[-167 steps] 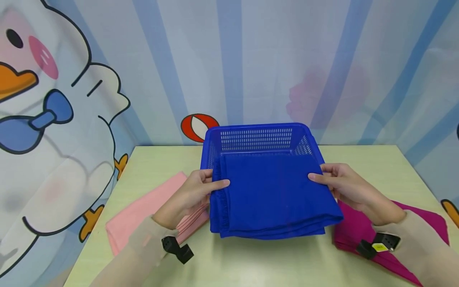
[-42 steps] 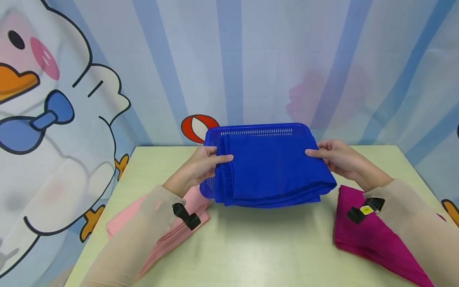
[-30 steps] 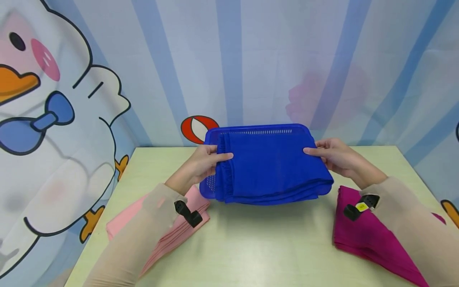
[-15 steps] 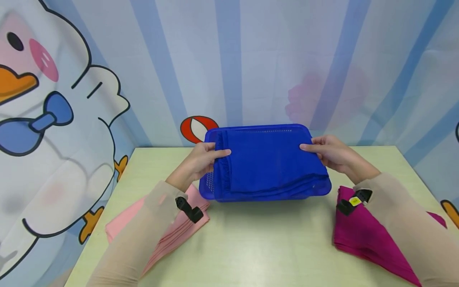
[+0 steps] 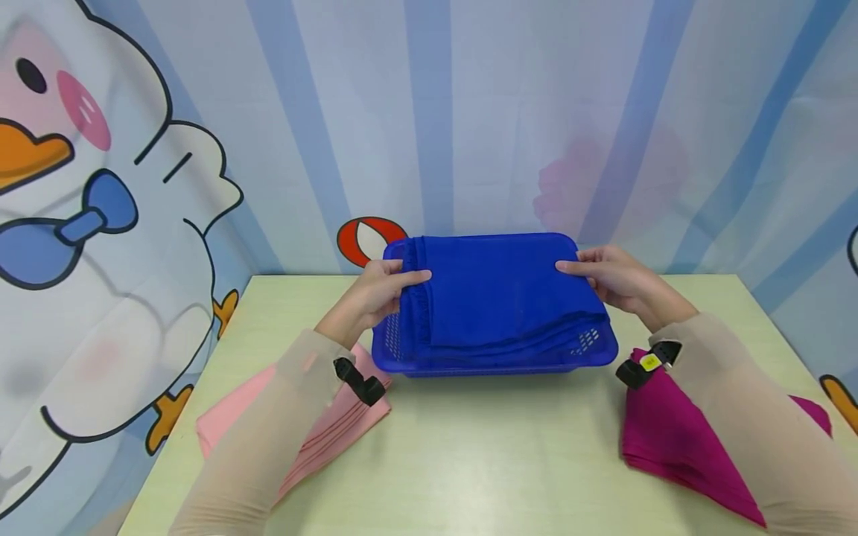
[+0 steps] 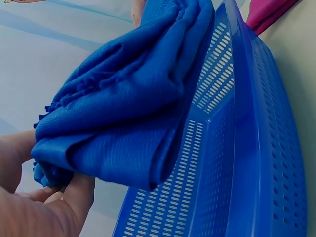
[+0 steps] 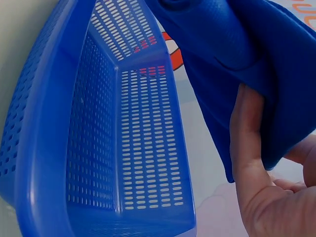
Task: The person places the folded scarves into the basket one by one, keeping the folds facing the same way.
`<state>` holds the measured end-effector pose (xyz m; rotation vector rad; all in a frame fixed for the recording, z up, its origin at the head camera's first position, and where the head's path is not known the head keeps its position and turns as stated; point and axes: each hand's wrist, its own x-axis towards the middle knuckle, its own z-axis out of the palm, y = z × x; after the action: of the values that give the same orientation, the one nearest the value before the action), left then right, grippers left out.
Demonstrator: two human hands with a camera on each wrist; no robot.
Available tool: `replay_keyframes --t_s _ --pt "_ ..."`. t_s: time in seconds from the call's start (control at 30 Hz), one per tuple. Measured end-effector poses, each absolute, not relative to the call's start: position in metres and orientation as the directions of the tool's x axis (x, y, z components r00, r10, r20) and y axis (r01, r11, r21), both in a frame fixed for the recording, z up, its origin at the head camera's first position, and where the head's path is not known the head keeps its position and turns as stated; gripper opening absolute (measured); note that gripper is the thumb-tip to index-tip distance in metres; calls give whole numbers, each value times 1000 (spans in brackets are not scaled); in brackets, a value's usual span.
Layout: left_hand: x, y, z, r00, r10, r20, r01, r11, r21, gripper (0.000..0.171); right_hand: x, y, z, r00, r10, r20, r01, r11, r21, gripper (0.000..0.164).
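Note:
A folded blue cloth (image 5: pixel 503 290) with a gathered, ruffled left edge is held over the blue plastic basket (image 5: pixel 599 352). At its left edge, my left hand (image 5: pixel 375 294) pinches it, thumb on top. My right hand (image 5: pixel 613 277) pinches the right side, thumb also on top and the other fingers underneath. From the left wrist, the thick folds of the cloth (image 6: pixel 113 113) hang above the basket's open top. The right wrist view shows the slotted basket (image 7: pixel 94 217) beneath, with a straight finger (image 7: pixel 247 133) tucked under the fabric.
A folded pink cloth (image 5: pixel 345 424) lies at the left of the pale table (image 5: pixel 496 461), partly under my left sleeve. To the right, a magenta cloth (image 5: pixel 670 447) is partly covered by my right sleeve. A printed curtain (image 5: pixel 496 112) stands right behind the table.
Both hands have carried the blue cloth forward from the near side of the basket to over it. The basket's near rim, hidden earlier, now shows below the cloth. Pink and magenta cloths stay put.

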<state>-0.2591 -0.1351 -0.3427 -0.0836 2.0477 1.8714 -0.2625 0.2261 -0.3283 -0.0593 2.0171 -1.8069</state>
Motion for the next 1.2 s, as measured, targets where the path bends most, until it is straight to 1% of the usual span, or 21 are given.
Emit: replay_keyframes --t_s 0.03,0.07,0.1,0.13,0.17,0.23,0.27,0.3,0.33,0.37,0.43,0.47,0.5,0.57,0.6,0.77,0.8,0.93,0.97,1.17,1.2 --pt "-260 -135 -343 -932 197 -303 -285 115 951 85 -263 226 -328 -908 -307 -285 246 161 -956 22" --pt "-260 -135 -343 -933 195 -304 -286 114 951 84 -264 225 -328 -910 -299 -288 246 171 -954 24" --pt "-261 -135 -343 -933 194 -303 -285 112 952 84 -265 225 -328 -910 -296 -292 244 188 -951 20" --pt "-261 -135 -344 -934 192 -301 -284 111 952 84 -265 225 -328 -910 -291 -296 244 202 -948 23" --pt "-262 -135 -344 -935 190 -299 -283 111 953 83 -266 225 -328 -909 -287 -301 245 215 -945 31" --pt "-263 -135 -344 -937 185 -298 -281 111 953 83 -268 225 -328 -908 -281 -309 244 242 -939 57" --pt "-264 -135 -344 -937 183 -297 -281 109 953 82 -268 224 -328 -908 -281 -309 240 254 -937 64" --pt "-265 -135 -345 -937 181 -298 -282 109 953 82 -269 225 -328 -909 -279 -309 237 265 -935 65" --pt "-265 -135 -345 -937 178 -300 -284 108 953 82 -270 224 -328 -911 -274 -308 236 266 -935 53" --pt "-266 -134 -345 -937 179 -301 -286 104 953 81 -270 224 -328 -912 -271 -308 234 273 -933 52" --pt "-267 -133 -345 -936 179 -303 -289 100 952 81 -271 224 -329 -915 -265 -303 230 274 -934 27" --pt "-267 -133 -345 -936 181 -303 -289 99 952 81 -272 224 -329 -917 -262 -302 232 269 -935 22" --pt "-268 -133 -346 -936 179 -304 -290 100 952 81 -272 223 -329 -917 -256 -305 236 267 -934 27" --pt "-269 -133 -347 -935 181 -303 -291 94 952 80 -274 223 -330 -916 -260 -306 232 280 -932 23" --pt "-269 -132 -348 -936 181 -302 -289 95 952 79 -274 222 -330 -917 -255 -306 232 281 -931 30" --pt "-272 -131 -350 -936 174 -305 -288 115 951 81 -279 221 -333 -920 -248 -304 225 302 -926 39" --pt "-273 -130 -350 -936 171 -308 -290 120 949 82 -280 221 -334 -920 -243 -307 229 300 -926 46" --pt "-274 -128 -352 -933 162 -321 -303 129 944 84 -283 222 -338 -918 -244 -311 231 307 -923 48" --pt "-274 -128 -353 -932 162 -324 -306 129 943 84 -284 222 -339 -917 -246 -312 230 313 -922 45" --pt "-276 -127 -357 -927 153 -343 -324 136 936 84 -287 220 -344 -914 -251 -320 228 336 -914 51" --pt "-277 -127 -358 -926 150 -347 -328 139 934 84 -287 220 -344 -912 -253 -321 228 336 -914 54"
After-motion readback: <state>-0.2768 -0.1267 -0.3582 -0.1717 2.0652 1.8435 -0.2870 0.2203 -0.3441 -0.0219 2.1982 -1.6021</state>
